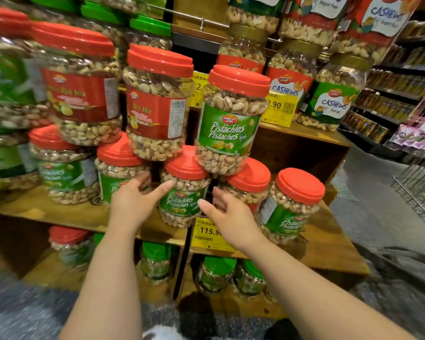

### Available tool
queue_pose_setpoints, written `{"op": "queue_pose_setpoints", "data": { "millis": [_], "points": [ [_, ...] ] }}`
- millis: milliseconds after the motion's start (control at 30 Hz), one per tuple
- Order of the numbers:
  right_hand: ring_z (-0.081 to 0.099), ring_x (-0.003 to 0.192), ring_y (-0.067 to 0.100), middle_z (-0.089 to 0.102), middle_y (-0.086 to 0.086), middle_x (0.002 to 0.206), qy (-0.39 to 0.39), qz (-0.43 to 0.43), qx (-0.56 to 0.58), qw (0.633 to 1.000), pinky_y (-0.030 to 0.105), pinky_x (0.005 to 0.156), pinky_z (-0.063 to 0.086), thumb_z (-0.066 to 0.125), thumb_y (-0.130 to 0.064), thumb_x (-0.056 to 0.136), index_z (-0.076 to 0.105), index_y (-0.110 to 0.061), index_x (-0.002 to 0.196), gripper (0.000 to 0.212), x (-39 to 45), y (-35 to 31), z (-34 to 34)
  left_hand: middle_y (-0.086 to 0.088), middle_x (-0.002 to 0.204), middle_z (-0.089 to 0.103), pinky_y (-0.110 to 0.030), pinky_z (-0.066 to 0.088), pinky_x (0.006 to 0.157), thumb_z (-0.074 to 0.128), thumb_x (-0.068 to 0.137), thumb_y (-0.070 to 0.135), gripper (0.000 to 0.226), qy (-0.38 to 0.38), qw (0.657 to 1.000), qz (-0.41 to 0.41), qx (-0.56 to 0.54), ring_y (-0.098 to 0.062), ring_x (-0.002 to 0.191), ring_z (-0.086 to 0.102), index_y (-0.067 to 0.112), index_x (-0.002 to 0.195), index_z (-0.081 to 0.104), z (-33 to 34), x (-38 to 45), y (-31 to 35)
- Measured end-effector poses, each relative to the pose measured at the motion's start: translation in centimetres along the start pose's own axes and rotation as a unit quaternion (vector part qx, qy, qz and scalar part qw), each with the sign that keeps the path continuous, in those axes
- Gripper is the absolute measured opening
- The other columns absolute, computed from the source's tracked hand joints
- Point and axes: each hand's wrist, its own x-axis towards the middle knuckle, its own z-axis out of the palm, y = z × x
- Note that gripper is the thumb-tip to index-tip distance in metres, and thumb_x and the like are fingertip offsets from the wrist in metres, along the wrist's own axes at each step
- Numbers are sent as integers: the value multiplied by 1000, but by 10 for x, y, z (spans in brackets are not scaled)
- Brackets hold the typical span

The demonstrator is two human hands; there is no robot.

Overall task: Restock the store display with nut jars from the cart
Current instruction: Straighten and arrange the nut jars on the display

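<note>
Head view takes in a wooden display shelf (84, 212) crowded with clear nut jars under red lids. Along its front edge stand pistachio jars with green labels: one in the middle (182, 192), another at the right end (290, 204), one more at the left (64, 168). A second tier rests on their lids: a pistachio jar (231, 119) tilted slightly and leaning over the middle one, and beside it a red-labelled nut mix jar (157, 104). Behind and to the right, cashew jars (334, 94) sit on a higher ledge. A yellow price tag (210, 234) hangs from the shelf edge just below the middle jar, and green-lidded jars (216, 273) fill the compartment underneath. Part of a wire cart (420, 192) shows at the far right.

Both bare forearms reach up and forward. The left hand (133, 202) has its fingers spread, thumb tip touching the middle jar's left shoulder. The right hand (226, 212) is relaxed and loosely spread just to that jar's right, gripping nothing; whether it touches the jar I cannot tell.
</note>
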Motion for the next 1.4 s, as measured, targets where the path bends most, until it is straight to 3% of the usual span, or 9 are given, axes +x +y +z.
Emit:
{"op": "queue_pose_setpoints", "data": {
  "millis": [167, 267, 567, 800, 933, 1067, 1133, 1267, 1400],
  "points": [
    [27, 152, 13, 21, 0, 168, 0, 15, 98, 995, 32, 123, 26, 58, -47, 100, 8, -15, 163, 86, 24, -3, 14, -2, 160, 41, -47, 37, 119, 62, 45, 100, 140, -93, 985, -13, -148, -17, 142, 46, 29, 161, 26, 20, 17, -15],
    [30, 150, 13, 24, -2, 167, -20, 19, 89, 996, 25, 114, 31, 57, -52, 99, 9, -20, 163, 87, 31, -1, 17, 3, 160, 42, -48, 36, 119, 60, 45, 102, 134, -112, 977, -1, -184, -12, 143, 43, 37, 158, 28, 29, 21, -24],
    [31, 151, 19, 26, 2, 166, -40, 21, 83, 996, 34, 119, 32, 62, -53, 95, 11, -22, 163, 90, 40, 0, 15, 9, 148, 55, -52, 47, 109, 53, 56, 102, 116, -93, 980, 22, -173, -11, 132, 56, 41, 153, 39, 27, 11, -26],
    [28, 152, 23, 28, 2, 165, -46, 13, 100, 994, 38, 121, 31, 64, -48, 96, 17, -21, 162, 85, 44, 1, 15, 5, 153, 51, -47, 43, 114, 59, 53, 99, 124, -109, 978, 18, -175, -9, 136, 51, 34, 156, 37, 21, 1, -22],
    [29, 151, 22, 29, 2, 165, -51, 6, 88, 995, 40, 122, 31, 65, -49, 95, 17, -21, 162, 87, 41, -4, 11, 5, 154, 50, -44, 40, 117, 55, 54, 98, 121, -116, 988, 13, -101, -11, 138, 49, 37, 157, 35, 9, -6, -12],
    [47, 141, 22, 46, 6, 156, -25, -21, -52, 998, 44, 115, 43, 60, -77, 80, 28, -18, 159, 104, 26, -22, 0, 3, 144, 60, -35, 47, 106, 68, 73, 79, 89, -78, 996, 41, 32, -11, 118, 60, 35, 148, 50, -22, -8, 3],
    [59, 129, 17, 59, 3, 144, 15, -49, -140, 989, 40, 108, 49, 60, -68, 88, 44, -17, 152, 84, 15, -35, -12, 3, 132, 68, -35, 51, 99, 68, 72, 76, 81, -8, 988, 71, 138, -14, 111, 64, 30, 138, 61, -44, -4, 17],
    [67, 109, 14, 73, -4, 118, 73, -163, -250, 952, 37, 95, 54, 61, -59, 93, 66, -21, 130, 53, 2, -78, -35, -1, 125, 72, -40, 55, 89, 67, 68, 80, 86, 87, 958, 126, 243, -26, 112, 66, 27, 135, 63, -85, 5, 55],
    [53, 128, 16, 61, -1, 136, 76, -253, -312, 913, 26, 106, 39, 64, -52, 94, 57, -20, 142, 58, 17, -122, -49, -8, 141, 60, -47, 51, 97, 68, 66, 80, 108, 86, 937, 149, 306, -31, 125, 59, 20, 152, 45, -102, 20, 77]
  ]
}}
